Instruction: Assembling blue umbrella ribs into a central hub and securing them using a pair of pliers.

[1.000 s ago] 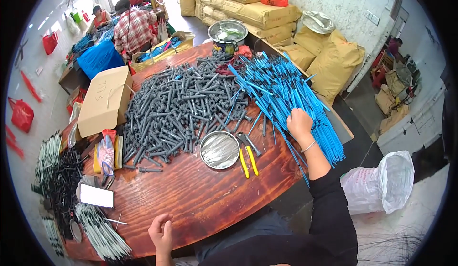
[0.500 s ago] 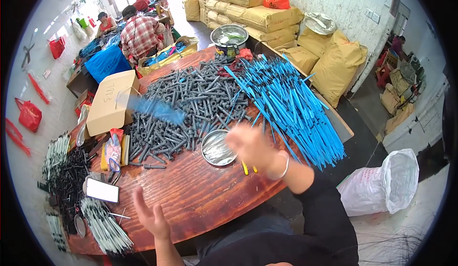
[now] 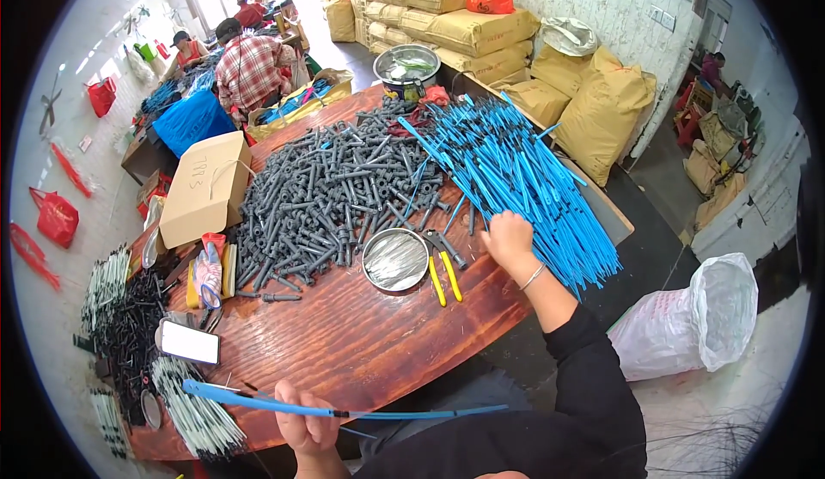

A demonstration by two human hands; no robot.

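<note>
A long, narrow blue plastic strip point(image 3: 225, 396) with a dark band lies across my left hand point(image 3: 308, 419), whose fingers are closed around it near the front edge of the table. My right hand point(image 3: 510, 238) has curled fingers at the near left edge of a big pile of blue strips with black parts point(image 3: 541, 195); what its fingertips grip is hidden. Left of that hand lie pliers with yellow handles point(image 3: 444, 278). Beside them sits a round metal dish point(image 3: 396, 260) of thin silvery pins. A heap of dark grey plastic plugs point(image 3: 326, 191) spreads behind the dish.
Bundles of pale strips point(image 3: 191, 406), black parts point(image 3: 129, 324) and a phone point(image 3: 189, 343) lie at the table's left. An open cardboard box point(image 3: 206, 183) stands behind. A white sack point(image 3: 679, 329) is on the floor at right. People work farther back.
A blurred blue object over the grey heap is gone from there. My left hand, open before, now holds a blue strip lower down. My right hand moved right from the dish to the blue pile.
</note>
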